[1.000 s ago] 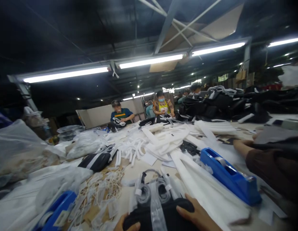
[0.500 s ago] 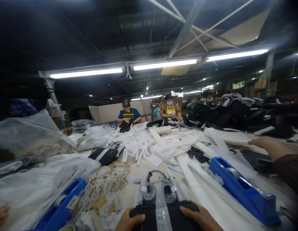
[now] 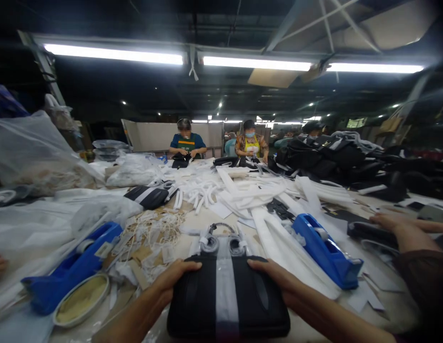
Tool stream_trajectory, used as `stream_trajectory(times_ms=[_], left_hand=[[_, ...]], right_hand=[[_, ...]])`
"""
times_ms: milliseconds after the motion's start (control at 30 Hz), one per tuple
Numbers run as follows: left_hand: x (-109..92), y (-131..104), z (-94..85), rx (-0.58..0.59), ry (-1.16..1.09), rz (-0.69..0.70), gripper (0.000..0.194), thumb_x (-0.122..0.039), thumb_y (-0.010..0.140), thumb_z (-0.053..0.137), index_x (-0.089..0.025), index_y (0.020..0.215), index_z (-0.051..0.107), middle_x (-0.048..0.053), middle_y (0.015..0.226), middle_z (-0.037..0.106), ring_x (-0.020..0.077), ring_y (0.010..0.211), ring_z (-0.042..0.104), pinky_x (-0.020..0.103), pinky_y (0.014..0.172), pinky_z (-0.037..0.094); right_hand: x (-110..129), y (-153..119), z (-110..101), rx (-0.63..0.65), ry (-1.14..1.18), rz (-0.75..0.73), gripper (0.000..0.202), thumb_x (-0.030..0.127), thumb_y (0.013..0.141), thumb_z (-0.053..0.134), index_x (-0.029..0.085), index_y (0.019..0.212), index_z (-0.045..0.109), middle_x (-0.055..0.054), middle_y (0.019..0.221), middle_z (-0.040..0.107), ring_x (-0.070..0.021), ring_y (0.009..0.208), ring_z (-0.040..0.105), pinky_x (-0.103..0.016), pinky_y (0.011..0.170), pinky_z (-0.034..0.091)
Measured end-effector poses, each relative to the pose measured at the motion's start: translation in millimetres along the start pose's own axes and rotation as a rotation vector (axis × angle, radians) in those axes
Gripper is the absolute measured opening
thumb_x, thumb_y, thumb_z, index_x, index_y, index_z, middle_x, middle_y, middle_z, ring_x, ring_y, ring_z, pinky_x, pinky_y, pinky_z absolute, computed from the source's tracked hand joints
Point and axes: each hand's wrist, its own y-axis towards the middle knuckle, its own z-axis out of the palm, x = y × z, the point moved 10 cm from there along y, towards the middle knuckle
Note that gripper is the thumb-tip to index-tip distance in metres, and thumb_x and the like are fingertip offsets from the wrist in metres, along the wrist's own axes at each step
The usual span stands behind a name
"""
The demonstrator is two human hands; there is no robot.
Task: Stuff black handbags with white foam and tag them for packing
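Observation:
A black handbag (image 3: 196, 300) lies in front of me, with a pale wrapping strip (image 3: 226, 286) down its middle. Its handle (image 3: 221, 227) stands at the far side, flanked by two rings wound in clear plastic. My left hand (image 3: 175, 276) grips the bag's upper left corner, thumb on top. At the upper right corner my right hand (image 3: 273, 274) holds it the same way. The fingers under the bag are hidden. Left of the bag lie tangled white strings with small clear packets (image 3: 157, 233).
Blue tape dispensers stand at left (image 3: 75, 267) and right (image 3: 325, 250). A round dish (image 3: 82, 300) sits by the left one. White foam strips (image 3: 275, 238) cover the table. A co-worker's arm (image 3: 410, 233) reaches in at right; fingers show at far left. Black bags (image 3: 336, 162) are piled behind.
My view has tipped downward, so more of the bag and my forearms show. Both hands keep hold of the bag. The co-worker's hand at right now rests by a black item.

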Motion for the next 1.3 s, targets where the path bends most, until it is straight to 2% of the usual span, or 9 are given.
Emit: stream_trajectory(times_ms=[100,367,533,733,867,1033,1167,1300], left_hand=[[13.0,-0.8,6.6,0.076,-0.049,-0.116,0.023,-0.027,0.061,0.078,-0.011,0.075,0.068,0.010,0.076,0.072,0.0215,0.064,0.067,0.029,0.061,0.054],[12.3,2.4,15.0,0.178,-0.147,-0.056,0.035,-0.024,0.063,0.075,-0.013,0.096,0.067,0.008,0.084,0.075,0.0216,0.073,0.070,0.031,0.070,0.056],[16.0,13.0,9.9,0.145,-0.204,0.010,0.048,-0.023,0.055,0.079,-0.014,0.100,0.065,0.009,0.081,0.075,0.0258,0.075,0.071,0.036,0.073,0.056],[18.9,17.7,3.0,0.078,-0.193,0.072,0.053,-0.023,0.055,0.077,-0.016,0.106,0.064,0.006,0.080,0.075,0.0292,0.080,0.071,0.039,0.077,0.055],[18.1,19.9,-4.6,0.031,-0.106,0.116,0.054,-0.027,0.056,0.077,-0.017,0.107,0.065,0.006,0.082,0.075,0.0302,0.083,0.071,0.040,0.080,0.054],[18.0,22.8,-9.6,0.019,-0.068,0.139,0.056,-0.031,0.053,0.079,-0.019,0.106,0.067,0.006,0.086,0.076,0.0322,0.093,0.069,0.041,0.084,0.054],[19.1,24.2,-7.6,0.039,-0.069,0.142,0.051,-0.032,0.052,0.079,-0.018,0.099,0.069,0.006,0.085,0.076,0.0321,0.089,0.070,0.040,0.083,0.054],[19.1,22.2,-6.9,0.020,-0.079,0.121,0.052,-0.030,0.051,0.080,-0.018,0.101,0.068,0.006,0.080,0.075,0.0311,0.083,0.071,0.040,0.078,0.055]], right_hand=[[-3.6,1.1,-5.3,-0.029,-0.030,0.027,0.043,0.036,0.069,0.074,0.017,0.104,0.059,-0.008,0.085,0.072,-0.0211,0.070,0.069,-0.033,0.065,0.057],[-4.6,-13.6,16.0,0.082,0.028,0.080,0.038,0.035,0.072,0.070,0.015,0.104,0.062,-0.009,0.089,0.073,-0.0208,0.072,0.070,-0.032,0.071,0.056],[-2.0,-10.2,9.2,0.051,-0.031,0.005,0.048,0.043,0.069,0.071,0.016,0.107,0.063,-0.010,0.090,0.073,-0.0247,0.079,0.070,-0.034,0.077,0.055],[9.0,0.4,-2.7,0.017,-0.165,-0.143,0.049,0.046,0.065,0.073,0.017,0.103,0.067,-0.007,0.091,0.073,-0.0259,0.089,0.069,-0.033,0.081,0.052],[9.0,13.9,-6.3,0.044,-0.247,-0.180,0.048,0.048,0.062,0.073,0.015,0.096,0.070,-0.009,0.093,0.072,-0.0280,0.089,0.068,-0.036,0.082,0.051],[3.7,26.2,-15.7,0.038,-0.307,-0.174,0.054,0.050,0.058,0.074,0.016,0.100,0.071,-0.010,0.099,0.072,-0.0309,0.093,0.067,-0.039,0.084,0.051],[1.3,27.1,-15.9,0.041,-0.274,-0.200,0.050,0.051,0.060,0.072,0.016,0.095,0.072,-0.009,0.100,0.072,-0.0299,0.093,0.067,-0.038,0.084,0.051],[1.0,18.9,-8.1,0.056,-0.254,-0.186,0.045,0.049,0.064,0.071,0.015,0.093,0.071,-0.009,0.094,0.073,-0.0279,0.089,0.068,-0.035,0.081,0.052]])
